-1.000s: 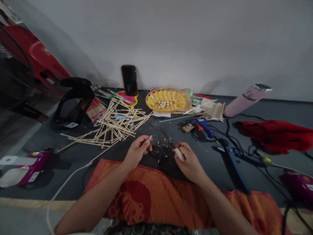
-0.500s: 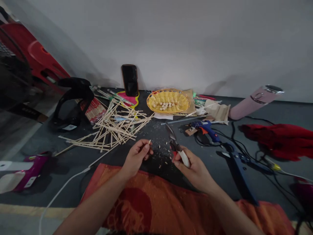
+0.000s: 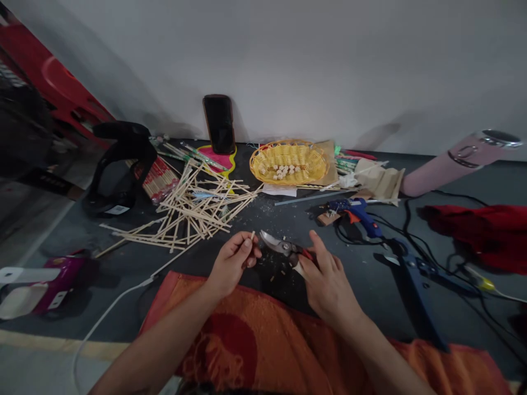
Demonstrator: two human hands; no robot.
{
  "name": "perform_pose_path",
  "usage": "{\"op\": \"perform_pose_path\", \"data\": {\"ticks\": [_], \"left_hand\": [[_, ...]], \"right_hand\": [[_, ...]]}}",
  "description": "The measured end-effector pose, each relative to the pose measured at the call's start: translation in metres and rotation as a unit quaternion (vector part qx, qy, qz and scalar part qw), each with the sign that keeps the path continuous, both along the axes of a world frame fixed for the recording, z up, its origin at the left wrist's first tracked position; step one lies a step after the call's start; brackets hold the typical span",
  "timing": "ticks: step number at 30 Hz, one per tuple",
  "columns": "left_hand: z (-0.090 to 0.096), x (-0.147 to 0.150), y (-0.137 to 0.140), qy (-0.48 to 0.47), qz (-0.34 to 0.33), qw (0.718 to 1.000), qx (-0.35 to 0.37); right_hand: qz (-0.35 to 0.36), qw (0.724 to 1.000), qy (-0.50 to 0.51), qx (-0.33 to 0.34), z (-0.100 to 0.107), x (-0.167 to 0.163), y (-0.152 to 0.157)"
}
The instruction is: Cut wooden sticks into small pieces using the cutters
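Observation:
Between thumb and fingers, my left hand (image 3: 234, 259) pinches a short wooden stick (image 3: 252, 235), its pale end poking up. My right hand (image 3: 329, 280) is wrapped around pruning shears (image 3: 284, 247) with red and white handles; their blades point left, close to the stick but apart from it. Small cut bits and crumbs lie on the dark surface beneath both hands. Behind, a yellow woven basket (image 3: 288, 151) holds several small pale pieces. A loose heap of thin wooden sticks (image 3: 193, 219) spreads out left of my hands.
A blue glue gun (image 3: 354, 213), cords and a dark blue tool (image 3: 411, 291) lie to the right, near a pink tumbler (image 3: 448, 167) and red cloth (image 3: 481, 236). A phone (image 3: 219, 123) leans on the wall. An orange towel (image 3: 230, 340) lies in front.
My right hand has turned the shears from pointing away to pointing left, bringing the blades near the stick. My left hand keeps its pinch in about the same place. The view has shifted slightly.

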State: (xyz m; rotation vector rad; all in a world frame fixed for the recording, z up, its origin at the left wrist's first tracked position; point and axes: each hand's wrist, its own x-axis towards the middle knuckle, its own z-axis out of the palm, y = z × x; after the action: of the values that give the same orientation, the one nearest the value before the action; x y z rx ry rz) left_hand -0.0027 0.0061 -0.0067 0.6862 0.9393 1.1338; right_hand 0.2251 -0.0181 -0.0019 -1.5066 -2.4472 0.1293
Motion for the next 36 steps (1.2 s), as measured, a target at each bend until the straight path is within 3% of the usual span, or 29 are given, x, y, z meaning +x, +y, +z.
{"op": "perform_pose_path", "data": {"ticks": [16,24,36], "left_hand": [[-0.0016,-0.0007,-0.0011,0.041,-0.012,0.999,0.012],[0.0019,-0.0041,-0.0034,0.102,-0.076,0.992,0.026],[-0.0012,-0.0046,-0.0030,0.146,-0.082,0.985,0.035]], "right_hand": [[0.015,0.998,-0.053,0.028,-0.0008,-0.0022,-0.0021],[0.020,0.999,-0.036,0.025,-0.0009,-0.0033,-0.0024],[0.021,0.999,-0.041,0.013,0.0010,-0.0020,-0.0027]]}}
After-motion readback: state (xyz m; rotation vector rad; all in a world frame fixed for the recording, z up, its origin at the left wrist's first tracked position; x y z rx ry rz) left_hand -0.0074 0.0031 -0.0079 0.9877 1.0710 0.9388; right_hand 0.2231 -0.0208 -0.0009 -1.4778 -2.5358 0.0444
